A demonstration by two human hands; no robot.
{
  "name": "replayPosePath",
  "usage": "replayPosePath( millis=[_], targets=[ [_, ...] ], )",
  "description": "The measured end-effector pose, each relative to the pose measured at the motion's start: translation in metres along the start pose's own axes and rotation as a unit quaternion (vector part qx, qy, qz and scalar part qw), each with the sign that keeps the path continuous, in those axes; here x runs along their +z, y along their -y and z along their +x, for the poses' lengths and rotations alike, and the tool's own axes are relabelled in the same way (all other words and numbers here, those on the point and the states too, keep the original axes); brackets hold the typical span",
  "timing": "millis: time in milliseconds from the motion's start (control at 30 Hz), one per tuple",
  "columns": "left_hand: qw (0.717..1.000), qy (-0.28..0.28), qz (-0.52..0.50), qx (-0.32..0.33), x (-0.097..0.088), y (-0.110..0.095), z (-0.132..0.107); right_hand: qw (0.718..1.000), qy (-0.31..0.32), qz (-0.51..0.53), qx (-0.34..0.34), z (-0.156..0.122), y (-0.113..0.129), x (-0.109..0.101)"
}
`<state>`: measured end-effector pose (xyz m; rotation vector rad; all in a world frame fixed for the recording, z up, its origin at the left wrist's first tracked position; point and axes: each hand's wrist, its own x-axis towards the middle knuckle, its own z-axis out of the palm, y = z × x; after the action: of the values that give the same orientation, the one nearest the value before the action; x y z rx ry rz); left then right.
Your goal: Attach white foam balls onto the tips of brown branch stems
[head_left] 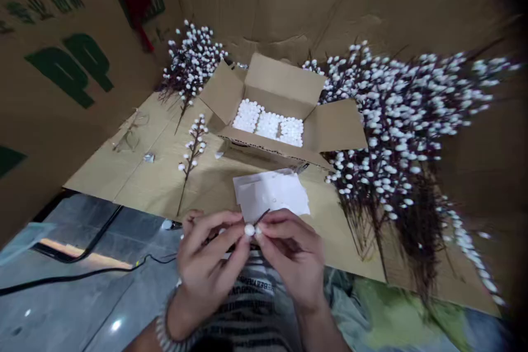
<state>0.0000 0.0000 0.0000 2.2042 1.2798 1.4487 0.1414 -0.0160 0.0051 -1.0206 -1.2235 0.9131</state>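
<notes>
Head view: a white ball (249, 230) on a thin dark stem (262, 218) is pinched between the left hand (210, 258) and right hand (291, 256).

A flattened cardboard sheet (136, 176) is laid over a grey tiled floor (82, 297), with cardboard walls (330, 5) raised beyond it; a black cable (82, 275) is seen left of the hands. The stem is held tilted, its long axis pointing up and to the right from the ball. Both hands are narrowly closed, the ball and stem being gripped between the fingertips. Just ahead of the hands a white paper sheet (270, 192) is laid; further ahead stands an open cardboard box (280, 74) filled with white balls (268, 125). Artificial pussy willow sprays (396, 121) are heaped ahead and to the right.
</notes>
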Motion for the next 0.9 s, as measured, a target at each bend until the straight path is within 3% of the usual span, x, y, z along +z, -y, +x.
replayPosePath(
  millis=[700,900],
  targets=[
    [1.0,-0.014,-0.02,0.001,0.001,0.004,-0.002,0.999,0.0,-0.034,-0.015,0.002,-0.004,0.0],
    [0.999,-0.039,-0.032,0.017,0.001,0.008,-0.003,0.994,-0.021,-0.069,-0.08,-0.002,0.003,-0.001]
  ],
)
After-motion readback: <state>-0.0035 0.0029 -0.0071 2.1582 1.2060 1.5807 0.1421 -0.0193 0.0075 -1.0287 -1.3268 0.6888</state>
